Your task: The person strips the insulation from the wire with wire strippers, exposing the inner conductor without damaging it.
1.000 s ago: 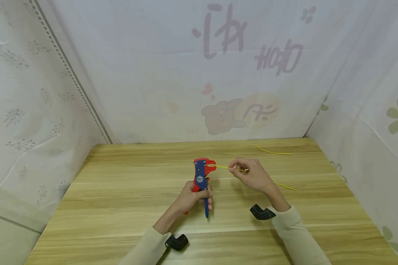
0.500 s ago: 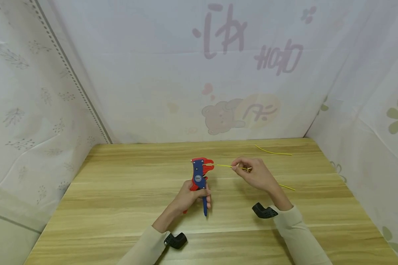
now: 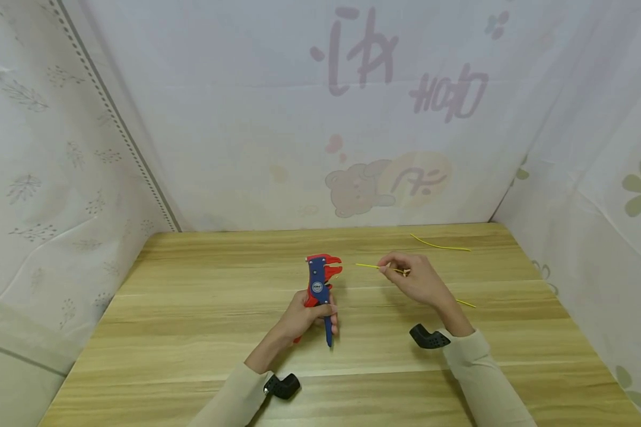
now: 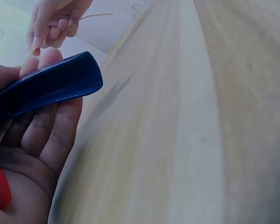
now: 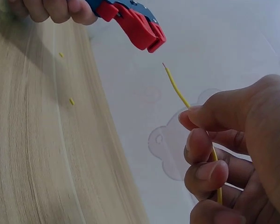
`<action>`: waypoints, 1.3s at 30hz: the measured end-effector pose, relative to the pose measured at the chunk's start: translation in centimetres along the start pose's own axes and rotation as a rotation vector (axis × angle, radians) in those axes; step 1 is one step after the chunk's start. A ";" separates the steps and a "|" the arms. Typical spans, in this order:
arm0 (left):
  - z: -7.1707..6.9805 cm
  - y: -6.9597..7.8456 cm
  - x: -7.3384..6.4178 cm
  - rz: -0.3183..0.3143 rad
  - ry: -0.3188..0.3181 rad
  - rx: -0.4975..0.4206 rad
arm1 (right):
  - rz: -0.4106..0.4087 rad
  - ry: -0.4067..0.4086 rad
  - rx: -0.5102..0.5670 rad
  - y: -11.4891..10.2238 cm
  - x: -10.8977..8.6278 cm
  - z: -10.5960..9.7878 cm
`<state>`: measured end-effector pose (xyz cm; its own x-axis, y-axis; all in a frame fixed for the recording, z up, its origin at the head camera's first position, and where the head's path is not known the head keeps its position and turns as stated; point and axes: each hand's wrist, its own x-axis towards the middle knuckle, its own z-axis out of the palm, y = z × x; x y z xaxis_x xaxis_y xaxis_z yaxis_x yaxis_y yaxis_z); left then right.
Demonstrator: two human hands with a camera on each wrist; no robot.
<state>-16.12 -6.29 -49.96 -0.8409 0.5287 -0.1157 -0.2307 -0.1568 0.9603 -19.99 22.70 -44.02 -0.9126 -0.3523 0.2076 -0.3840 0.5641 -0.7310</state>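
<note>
A red and blue wire stripper (image 3: 317, 279) stands upright in my left hand (image 3: 296, 320), its red jaws apart and facing right. In the left wrist view the thumb and fingers lie around its blue handle (image 4: 56, 86). My right hand (image 3: 416, 281) pinches a yellow wire (image 3: 367, 265) between thumb and forefinger, the other fingers curled along it. That wire's free end points at the stripper's jaws with a gap between. Seen from the right wrist, a short bare copper tip (image 5: 164, 65) sticks out of the yellow insulation.
Two more yellow wires lie on the wooden table (image 3: 192, 308): a curved wire (image 3: 440, 244) at the back right and another wire (image 3: 467, 303) partly hidden behind the right wrist. Small yellow insulation bits (image 5: 72, 101) lie on the tabletop. Printed curtains (image 3: 246, 148) enclose the table.
The yellow wire's end has come out of the stripper's jaws. My right hand has drawn it to the right, while the left hand with the stripper has shifted slightly left.
</note>
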 end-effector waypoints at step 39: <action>-0.5 -0.3 0.2 -0.002 -0.045 0.065 | 0.073 0.024 -0.110 3.3 -0.4 -2.3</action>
<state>-16.48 -6.59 -50.37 -0.8171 0.5664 -0.1074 -0.1986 -0.1018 0.9748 -21.23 26.40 -44.99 -0.9413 -0.2898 0.1730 -0.3282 0.6662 -0.6697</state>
